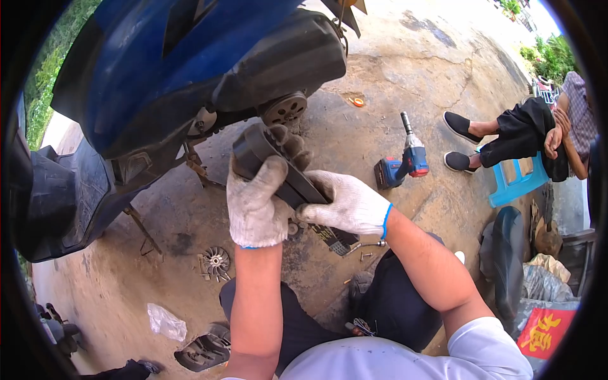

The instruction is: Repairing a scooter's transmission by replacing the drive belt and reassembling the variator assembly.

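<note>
At the left edge of the ground point(130, 288): blue scooter point(158, 76), with a perforated pulley point(285, 109) showing below the right end of its dark housing.
Toward the near left corner: crumpled clear plastic bag point(167, 322), then a dark hollow cover point(196, 353) near it.
Above that cover: metal finned wheel point(215, 263), lying flat.
Left hand point(256, 206): gloved, thumb and fingers wrapped around the upper end of a black belt point(251, 154).
Belt's place: held up over the ground's middle, a flattened loop slanting down to the right between both hands.
Right hand point(345, 202): gloved, thumb and fingers pinching the belt's lower end.
Below the right hand: dark printed packet point(332, 237), partly hidden.
Right of the middle: orange ring point(358, 102), then a red-and-blue impact wrench point(415, 158).
Along the right edge: black scooter seat point(508, 253), light-blue stool point(506, 193), seated person point(525, 130), red sheet point(554, 320).
</note>
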A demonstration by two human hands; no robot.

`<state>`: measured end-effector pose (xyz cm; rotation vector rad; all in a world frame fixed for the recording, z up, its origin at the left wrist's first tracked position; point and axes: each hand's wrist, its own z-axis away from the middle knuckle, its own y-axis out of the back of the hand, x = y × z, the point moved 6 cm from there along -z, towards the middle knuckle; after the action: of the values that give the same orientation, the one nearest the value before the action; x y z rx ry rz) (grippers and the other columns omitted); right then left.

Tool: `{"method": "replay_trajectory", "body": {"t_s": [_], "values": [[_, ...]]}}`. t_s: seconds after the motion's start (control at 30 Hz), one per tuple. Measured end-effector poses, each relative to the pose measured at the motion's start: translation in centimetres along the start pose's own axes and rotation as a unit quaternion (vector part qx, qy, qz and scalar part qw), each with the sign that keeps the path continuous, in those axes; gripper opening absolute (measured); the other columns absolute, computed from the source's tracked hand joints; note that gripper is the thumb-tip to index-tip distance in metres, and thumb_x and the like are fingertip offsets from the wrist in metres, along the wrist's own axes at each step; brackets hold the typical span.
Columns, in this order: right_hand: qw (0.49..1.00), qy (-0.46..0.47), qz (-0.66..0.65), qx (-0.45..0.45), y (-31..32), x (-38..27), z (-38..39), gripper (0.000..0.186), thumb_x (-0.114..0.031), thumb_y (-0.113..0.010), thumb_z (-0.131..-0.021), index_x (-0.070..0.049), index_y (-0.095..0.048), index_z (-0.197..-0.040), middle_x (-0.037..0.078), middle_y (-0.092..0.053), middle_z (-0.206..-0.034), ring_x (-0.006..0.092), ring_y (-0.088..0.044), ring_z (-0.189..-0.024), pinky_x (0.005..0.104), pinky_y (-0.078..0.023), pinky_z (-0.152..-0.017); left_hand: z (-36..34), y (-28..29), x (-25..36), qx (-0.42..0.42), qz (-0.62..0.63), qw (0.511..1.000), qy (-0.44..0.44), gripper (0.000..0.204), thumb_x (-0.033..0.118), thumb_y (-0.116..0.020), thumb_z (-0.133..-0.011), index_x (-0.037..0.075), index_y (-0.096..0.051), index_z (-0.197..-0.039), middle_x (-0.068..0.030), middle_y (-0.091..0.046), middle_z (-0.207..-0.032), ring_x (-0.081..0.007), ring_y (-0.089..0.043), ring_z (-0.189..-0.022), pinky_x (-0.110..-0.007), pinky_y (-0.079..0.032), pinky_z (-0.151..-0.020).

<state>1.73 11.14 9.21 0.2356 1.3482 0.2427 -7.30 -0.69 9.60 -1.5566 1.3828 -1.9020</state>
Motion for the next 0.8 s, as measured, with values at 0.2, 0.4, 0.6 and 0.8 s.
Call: {"method": "replay_trajectory", "body": {"t_s": [0.2, 0.4, 0.6, 0.8], "values": [[0.981, -0.076, 0.067, -0.165, -0.8, 2.5, -0.2, 0.065, -0.04, -0.078, -0.083, 0.003, -0.061, -0.129, 0.017, -0.073, -0.107, 0.0248, -0.07, -0.099, 0.0377, -0.054, -0.089, -2.0, 6.1, -0.7, 0.085, -0.015, 0.996, 0.005, 0.041, 0.013, -0.07, -0.1, 0.007, -0.057, -0.138, -0.0143, -0.067, -0.126, -0.032, -0.067, -0.115, -0.05, -0.059, -0.1], [0.971, -0.112, 0.039, -0.207, -1.6, 4.0, -0.5, 0.055, -0.04, -0.076, -0.087, 0.004, -0.066, -0.117, 0.013, -0.071, -0.096, 0.0205, -0.066, -0.09, 0.0376, -0.053, -0.083, -4.5, 11.4, 0.6, 0.06, -0.014, 0.998, -0.003, 0.041, 0.021, -0.069, -0.102, 0.003, -0.057, -0.136, -0.0151, -0.068, -0.126, -0.0315, -0.067, -0.118, -0.048, -0.057, -0.104], [0.976, -0.106, 0.025, -0.188, -1.2, 4.4, -0.1, 0.054, -0.039, -0.073, -0.085, 0.004, -0.068, -0.118, 0.014, -0.073, -0.095, 0.0234, -0.068, -0.088, 0.0383, -0.054, -0.082, -5.4, 14.4, -0.6, 0.138, -0.034, 0.99, 0.017, 0.035, 0.021, -0.068, -0.102, 0.0, -0.059, -0.13, -0.0181, -0.069, -0.121, -0.0333, -0.069, -0.114, -0.048, -0.059, -0.103], [0.97, -0.114, 0.068, -0.202, -1.2, 4.3, 0.3, 0.051, -0.037, -0.073, -0.086, 0.003, -0.069, -0.117, 0.014, -0.074, -0.095, 0.0226, -0.069, -0.088, 0.0383, -0.055, -0.082, -5.2, 16.3, -1.6, 0.24, -0.046, 0.968, 0.055, 0.034, 0.02, -0.067, -0.103, -0.004, -0.058, -0.125, -0.0197, -0.07, -0.117, -0.0328, -0.07, -0.11, -0.047, -0.061, -0.1]]}}
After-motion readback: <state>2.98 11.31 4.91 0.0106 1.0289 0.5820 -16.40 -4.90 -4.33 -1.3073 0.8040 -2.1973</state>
